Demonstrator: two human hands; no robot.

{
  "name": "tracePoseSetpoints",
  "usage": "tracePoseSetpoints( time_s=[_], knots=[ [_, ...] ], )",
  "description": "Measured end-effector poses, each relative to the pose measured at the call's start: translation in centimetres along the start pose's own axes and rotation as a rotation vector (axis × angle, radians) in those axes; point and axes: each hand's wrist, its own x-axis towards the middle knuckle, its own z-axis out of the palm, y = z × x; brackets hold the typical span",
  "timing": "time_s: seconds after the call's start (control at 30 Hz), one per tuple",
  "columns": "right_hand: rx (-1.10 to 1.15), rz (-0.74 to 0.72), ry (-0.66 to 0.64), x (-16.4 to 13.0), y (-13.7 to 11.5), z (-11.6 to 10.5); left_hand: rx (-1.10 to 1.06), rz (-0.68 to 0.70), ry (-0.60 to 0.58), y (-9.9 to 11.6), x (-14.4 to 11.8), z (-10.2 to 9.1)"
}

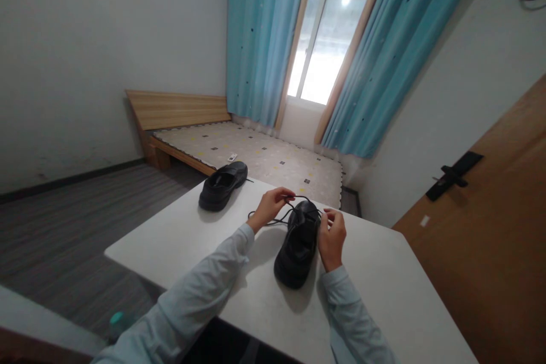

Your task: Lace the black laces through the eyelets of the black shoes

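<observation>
On the smooth white table (384, 296), a glossy black leather shoe (298, 244) is lying between your hands. Your left hand (269, 206) is pinching a thin black lace (279, 219); your right hand (331, 239) is pinching another strand by the shoe's tongue.
</observation>
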Motion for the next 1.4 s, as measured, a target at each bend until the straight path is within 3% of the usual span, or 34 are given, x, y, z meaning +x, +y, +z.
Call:
tracePoseSetpoints(
  time_s=[0.17,0.37,0.5,0.67,0.77,0.87,1.17,1.4],
  knots=[
    [0.218,0.150,0.141,1.5,0.8,-1.2,-0.019,0.031,-0.092,1.0,-0.8,1.1],
    [0.571,0.216,0.235,2.7,1.1,-1.9,0.280,0.183,-0.311,1.9,-2.1,2.1],
    [0.798,0.255,0.192,3.3,1.0,-2.3,0.368,0.231,-0.304,1.1,-2.1,2.3],
    [0.940,0.293,0.181,4.8,0.7,-4.3,0.357,0.094,-0.301,0.0,-2.0,2.4],
    [0.967,0.283,0.137,5.4,0.4,-5.6,0.388,0.045,-0.273,-0.3,-2.0,2.6],
    [0.980,0.321,0.010,5.5,0.2,-6.1,0.405,0.040,-0.235,-0.2,-2.0,2.5],
    [1.005,0.523,-0.225,4.8,-0.6,-4.9,0.297,0.162,-0.227,0.7,-1.9,2.3],
    [1.074,0.575,-0.270,5.9,0.8,-6.1,0.258,0.211,-0.308,0.3,-1.8,2.2]
  ],
)
